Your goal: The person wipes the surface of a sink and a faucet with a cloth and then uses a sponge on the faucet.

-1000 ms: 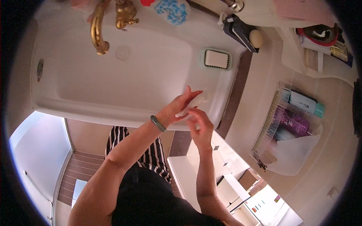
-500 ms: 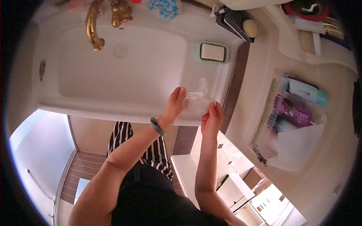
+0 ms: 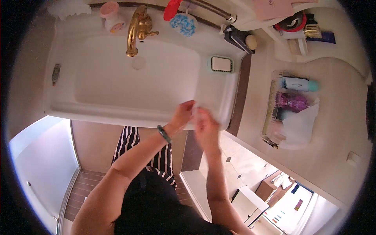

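Both hands meet over the front right rim of a white sink (image 3: 156, 111). My left hand (image 3: 182, 116), with a dark green bangle on its wrist, is closed with fingertips pinched. Close beside it, my right hand (image 3: 206, 128) is closed too, its fingers smeared by motion. Between the fingertips shows a bit of a thin, see-through white piece (image 3: 196, 109); most of it is hidden or blurred, and I cannot tell its kind. Behind the hands, a white soap bar (image 3: 221, 64) lies in a pale green soap dish (image 3: 231, 71).
A brass faucet (image 3: 135, 35) rises at the sink's back, near a pink-lidded jar (image 3: 109, 11) and a blue-and-white scrubber (image 3: 183, 24). On the right counter, a clear tray (image 3: 270, 113) holds a purple pack (image 3: 291, 101) and a teal-capped tube (image 3: 299, 84). A dark holder (image 3: 236, 40) stands in the corner.
My hands have come together, the right moving left toward the left hand. The thin white piece, spread between them before, is now mostly bunched out of sight. The view has shifted slightly.
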Demonstrator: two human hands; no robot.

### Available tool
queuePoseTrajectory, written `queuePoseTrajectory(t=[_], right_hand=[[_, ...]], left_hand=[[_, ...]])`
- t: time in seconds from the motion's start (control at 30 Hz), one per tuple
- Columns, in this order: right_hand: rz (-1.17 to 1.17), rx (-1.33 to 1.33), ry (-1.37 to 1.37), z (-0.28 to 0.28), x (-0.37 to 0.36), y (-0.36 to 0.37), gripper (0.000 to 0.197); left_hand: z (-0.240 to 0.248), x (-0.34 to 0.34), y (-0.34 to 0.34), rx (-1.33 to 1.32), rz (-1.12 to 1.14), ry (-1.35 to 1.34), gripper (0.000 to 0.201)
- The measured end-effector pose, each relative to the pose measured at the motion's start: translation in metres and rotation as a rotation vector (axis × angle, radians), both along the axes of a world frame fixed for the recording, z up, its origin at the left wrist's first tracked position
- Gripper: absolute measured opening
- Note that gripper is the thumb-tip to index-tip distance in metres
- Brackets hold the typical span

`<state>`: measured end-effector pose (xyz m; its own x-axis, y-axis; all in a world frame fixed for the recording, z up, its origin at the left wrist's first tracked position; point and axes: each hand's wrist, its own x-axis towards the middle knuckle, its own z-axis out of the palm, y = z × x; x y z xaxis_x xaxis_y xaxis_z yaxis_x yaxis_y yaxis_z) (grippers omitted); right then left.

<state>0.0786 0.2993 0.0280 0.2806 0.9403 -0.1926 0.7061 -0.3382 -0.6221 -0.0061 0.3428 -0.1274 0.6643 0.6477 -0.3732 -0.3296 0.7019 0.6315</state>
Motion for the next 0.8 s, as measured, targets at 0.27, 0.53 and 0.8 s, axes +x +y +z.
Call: queuePoseTrajectory(t=[0.27,0.53,0.8], right_hand=[[-0.19,0.021,0.023,0.0,0.009,-0.113,0.034],[-0.094,-0.41,0.065,-0.068,0.092,-0.255,0.02],[-0.148,-0.607,0.184,-0.079,0.162,-0.323,0.022]], left_hand=[[-0.029,0.122,-0.02,-0.554,0.344,-1.355,0.044],[-0.04,0.258,-0.129,-0.417,0.672,-0.621,0.048],[-0.066,0.362,-0.1,0.392,0.508,0.246,0.05]])
